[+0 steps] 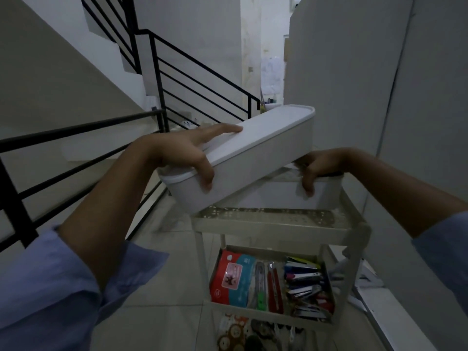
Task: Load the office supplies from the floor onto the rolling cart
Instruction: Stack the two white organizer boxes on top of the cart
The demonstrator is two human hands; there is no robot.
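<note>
A long white lidded box (255,153) hangs tilted above the top tray of the white rolling cart (276,225). My left hand (187,153) grips its near end, fingers over the lid and thumb down the side. My right hand (319,168) holds it from underneath at the right, fingers curled down; part of that hand is hidden by the box. The cart's middle tray (255,310) holds a red and blue packet (231,281), cutters and several staplers (305,287). The bottom tray shows patterned items (234,334).
A black stair railing (83,153) runs along the left, with stairs going up behind it. A grey wall (410,97) stands close on the right. Pale floor tiles (162,323) lie left of the cart. Papers (367,277) lie on the floor to the cart's right.
</note>
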